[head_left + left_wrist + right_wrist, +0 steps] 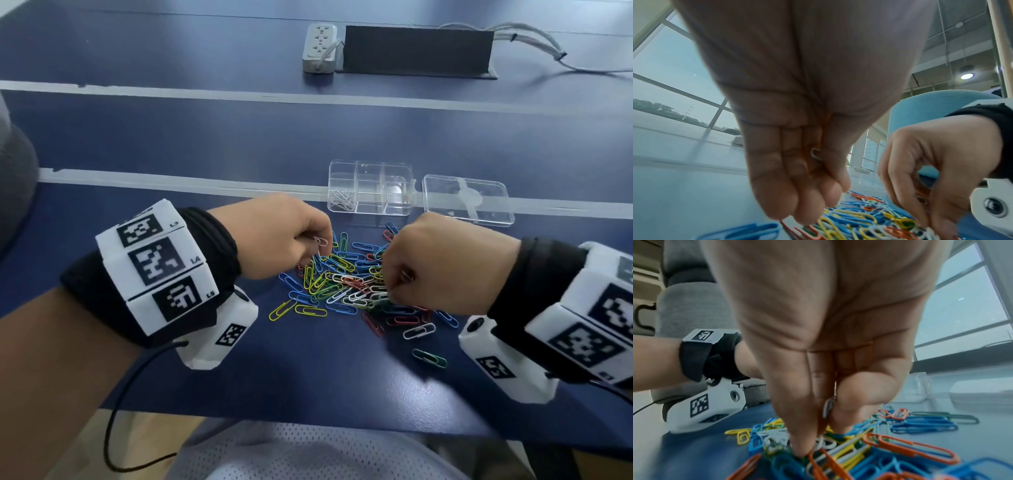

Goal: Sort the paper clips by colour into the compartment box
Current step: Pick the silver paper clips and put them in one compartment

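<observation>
A heap of paper clips (pixel 346 284) in blue, yellow, green, red and white lies on the blue table. Behind it stands the clear compartment box (pixel 397 171); white clips (pixel 342 199) lie in its front left compartment. My left hand (pixel 317 251) hovers over the heap's left side with fingers curled, pinching a white clip (pixel 320 241), which also shows against the thumb (pixel 815 154). My right hand (pixel 394 287) reaches down into the heap's right side. It keeps a white clip (pixel 829 405) between thumb and fingers while a fingertip (pixel 801 449) touches the clips below.
The box's clear lid (pixel 467 200) lies open to the right of the box. A lone green clip (pixel 430 358) rests nearer the table's front edge. A power strip (pixel 320 48), a dark panel (pixel 416 51) and cables (pixel 534 41) sit far back.
</observation>
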